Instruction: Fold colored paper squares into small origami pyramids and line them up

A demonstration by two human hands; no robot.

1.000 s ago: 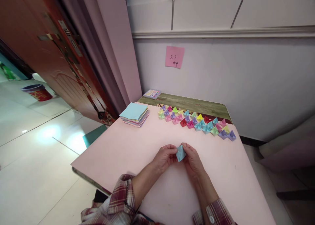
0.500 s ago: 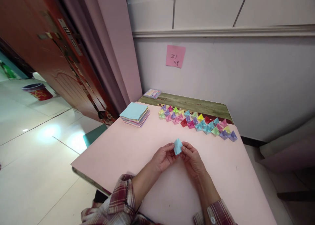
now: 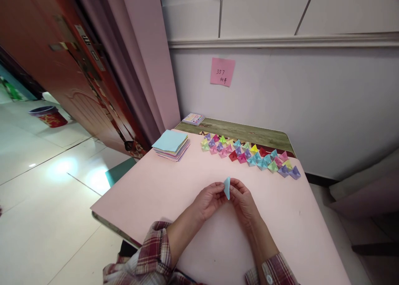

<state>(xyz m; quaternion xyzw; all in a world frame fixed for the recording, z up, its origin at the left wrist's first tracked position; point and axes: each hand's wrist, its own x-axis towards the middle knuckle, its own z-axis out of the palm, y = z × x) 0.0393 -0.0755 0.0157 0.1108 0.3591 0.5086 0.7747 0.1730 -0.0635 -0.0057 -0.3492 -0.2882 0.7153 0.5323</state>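
Observation:
A small piece of folded light-blue origami paper [image 3: 227,188] is held up over the table, turned nearly edge-on so it looks like a narrow triangle. My left hand [image 3: 211,200] is closed, pinching its left side between thumb and fingers. On the other side, the fingers of my right hand [image 3: 243,198] are closed against its right edge. Beyond my hands, several small folded paper boats [image 3: 251,160] in many colours lie in rows. A stack of square coloured paper [image 3: 171,146], light blue on top, sits left of them.
The pink-covered table [image 3: 149,197] has a bare wood-patterned strip at the back, where a small printed pack [image 3: 193,119] lies. A pink note [image 3: 222,72] sticks to the wall. To the left stand an open red-brown door [image 3: 71,81] and a bin [image 3: 49,116].
The light-blue folded paper has turned from a flat diamond facing me to a narrow, edge-on triangle. Both hands stay in nearly the same place, still on it.

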